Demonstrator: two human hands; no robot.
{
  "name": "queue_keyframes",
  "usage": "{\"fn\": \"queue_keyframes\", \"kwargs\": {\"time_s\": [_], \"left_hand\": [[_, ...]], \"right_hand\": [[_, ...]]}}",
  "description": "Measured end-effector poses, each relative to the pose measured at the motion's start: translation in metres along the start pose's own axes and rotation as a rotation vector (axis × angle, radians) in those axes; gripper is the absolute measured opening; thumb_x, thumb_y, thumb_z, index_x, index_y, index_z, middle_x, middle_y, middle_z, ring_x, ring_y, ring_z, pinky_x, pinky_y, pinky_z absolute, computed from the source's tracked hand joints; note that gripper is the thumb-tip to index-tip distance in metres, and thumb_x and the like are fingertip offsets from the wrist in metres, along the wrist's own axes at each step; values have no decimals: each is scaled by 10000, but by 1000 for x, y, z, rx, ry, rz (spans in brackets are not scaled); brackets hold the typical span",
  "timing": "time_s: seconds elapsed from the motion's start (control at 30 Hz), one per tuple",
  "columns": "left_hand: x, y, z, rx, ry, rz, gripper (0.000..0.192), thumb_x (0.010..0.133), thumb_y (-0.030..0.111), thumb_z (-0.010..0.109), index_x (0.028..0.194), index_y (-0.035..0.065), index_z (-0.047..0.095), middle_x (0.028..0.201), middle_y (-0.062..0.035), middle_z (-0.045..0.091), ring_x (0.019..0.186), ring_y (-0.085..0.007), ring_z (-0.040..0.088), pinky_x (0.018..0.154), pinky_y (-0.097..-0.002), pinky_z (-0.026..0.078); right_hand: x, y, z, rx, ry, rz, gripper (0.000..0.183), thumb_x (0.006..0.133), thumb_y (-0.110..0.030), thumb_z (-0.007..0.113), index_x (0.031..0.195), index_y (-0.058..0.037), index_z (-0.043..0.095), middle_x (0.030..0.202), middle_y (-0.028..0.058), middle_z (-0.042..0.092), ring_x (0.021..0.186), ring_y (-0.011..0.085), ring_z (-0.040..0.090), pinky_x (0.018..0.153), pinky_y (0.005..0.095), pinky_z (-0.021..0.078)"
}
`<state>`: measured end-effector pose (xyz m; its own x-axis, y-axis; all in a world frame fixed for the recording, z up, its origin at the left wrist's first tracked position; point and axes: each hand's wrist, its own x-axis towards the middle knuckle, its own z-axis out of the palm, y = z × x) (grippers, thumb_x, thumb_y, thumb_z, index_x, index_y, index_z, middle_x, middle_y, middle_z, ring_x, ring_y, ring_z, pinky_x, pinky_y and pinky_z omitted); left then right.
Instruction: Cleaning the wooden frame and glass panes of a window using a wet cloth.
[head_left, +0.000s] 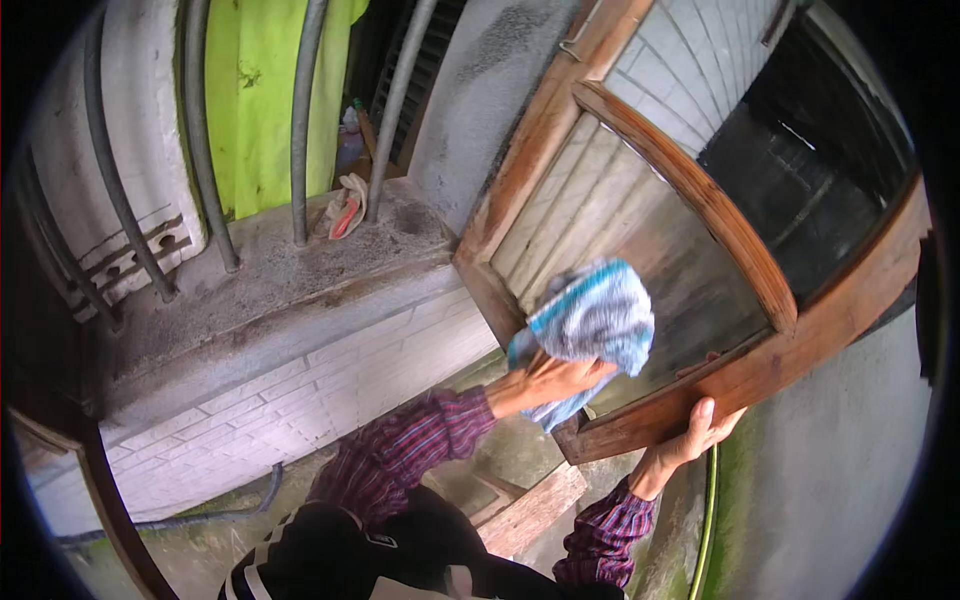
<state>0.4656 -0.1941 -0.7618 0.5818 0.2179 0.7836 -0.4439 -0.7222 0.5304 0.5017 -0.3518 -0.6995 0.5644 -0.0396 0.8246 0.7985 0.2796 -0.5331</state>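
Observation:
My left hand (551, 381) is closed on a blue and white striped cloth (592, 315), which lies against the lower glass pane (667, 277) of a wooden window sash (765, 375). The cloth is slightly blurred and covers part of the pane and the frame's lower corner. My right hand (694, 435) grips the outer edge of the sash, its thumb on the near face and its fingers partly hidden behind the wood. A curved wooden crossbar (697, 187) divides the lower pane from a dark upper one (810, 165).
Metal bars (304, 127) rise from the rough concrete sill (262, 300) at the left, with a crumpled glove or cloth (347, 208) between them. Below runs a white brick-patterned wall (285, 405). A wooden bench or plank (532, 510) stands below the sash, and a yellow-green hose (705, 525) hangs at right.

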Motion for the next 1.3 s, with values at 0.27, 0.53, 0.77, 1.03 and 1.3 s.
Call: {"fn": "queue_keyframes", "kwargs": {"time_s": [0.27, 0.53, 0.77, 1.03, 1.3], "left_hand": [[108, -27, -86, 88, 792, -51, 342, 913, 299, 482, 958, -38, 521, 945, -267, 520, 914, -419, 474, 829, -470, 360], [90, -84, -99, 72, 662, 129, 280, 903, 214, 510, 932, -63, 541, 911, -231, 546, 853, -381, 517, 784, -420, 397], [-13, -84, -39, 147, 580, -330, 186, 883, 134, 528, 917, -46, 559, 892, -231, 558, 831, -374, 545, 714, -426, 413], [-108, -27, 20, -24, 409, -199, 120, 809, 61, 590, 871, -35, 554, 823, -197, 545, 746, -353, 532, 664, -441, 407], [-96, 38, -3, -412, 284, -204, 139, 751, 55, 626, 874, -3, 595, 932, -160, 579, 864, -313, 552, 785, -388, 410]], "right_hand": [[-2, 3, 5, 19, 35, -90, 704, 773, -282, 626, 1316, 45, 321, 1149, 267, 507, 808, 283, 589, 741, 382, 522], [3, 1, 0, 91, -10, 17, 719, 711, -284, 651, 1265, 72, 362, 1059, 265, 549, 804, 293, 595, 723, 378, 505], [5, 0, 3, 107, -43, -34, 628, 754, -226, 634, 1238, 88, 384, 1060, 274, 545, 792, 315, 601, 677, 424, 541], [7, -5, 6, 74, -24, 13, 791, 697, -311, 701, 1319, 29, 347, 1101, 213, 556, 975, 265, 565, 880, 365, 438], [4, 5, 7, 29, -34, -91, 672, 779, -239, 626, 1316, 45, 340, 1094, 208, 567, 937, 260, 591, 810, 355, 497]]}}
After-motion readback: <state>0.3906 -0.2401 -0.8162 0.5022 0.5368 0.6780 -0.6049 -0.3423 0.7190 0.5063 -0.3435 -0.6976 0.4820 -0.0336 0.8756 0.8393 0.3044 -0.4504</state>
